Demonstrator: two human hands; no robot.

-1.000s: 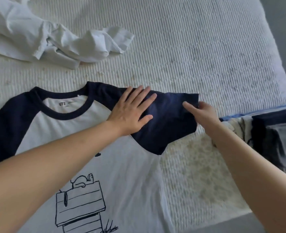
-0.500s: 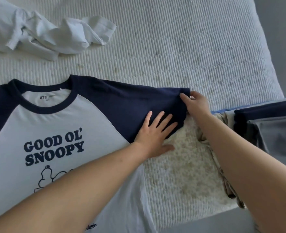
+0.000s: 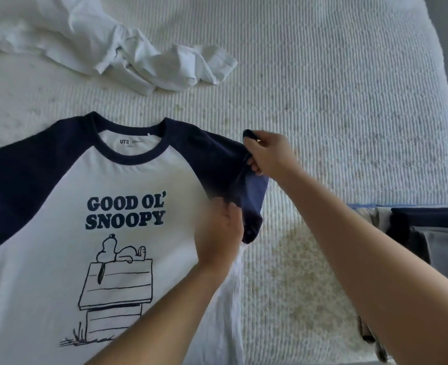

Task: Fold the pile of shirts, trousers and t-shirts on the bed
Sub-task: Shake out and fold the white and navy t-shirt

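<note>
While I hold it: my t-shirt (image 3: 128, 206) lies flat on the bed (image 3: 336, 88), picture side up, right in front of me.

Sleeve: the dark blue sleeve (image 3: 225, 175) on my right side is lifted off the bed and bunched up.

Right hand: my right hand (image 3: 268, 156) pinches the top end of that sleeve, fingers curled round the cloth.

Left hand: my left hand (image 3: 224, 235) grips the bottom edge of the same sleeve, near the side seam. It looks a bit blurry.

What is done: I think the t-shirt is spread out and smooth, but it has no fold in it yet. The sleeve fold looks like it is just starting.

What is left: this whole t-shirt needs folding. The white shirt (image 3: 138, 56) lies crumpled near the top of the bed, well apart from me, and it needs folding too.

Pile at the side: dark and grey clothes (image 3: 425, 233) sit at my right, at the bed's edge. I cannot tell if they are folded neatly.

What changed: half a second ago my left hand lay flat and open on the sleeve, and the sleeve lay flat and stretched out. Now both hands grab it and it is up off the bed. My right hand was already on the sleeve end then.
</note>
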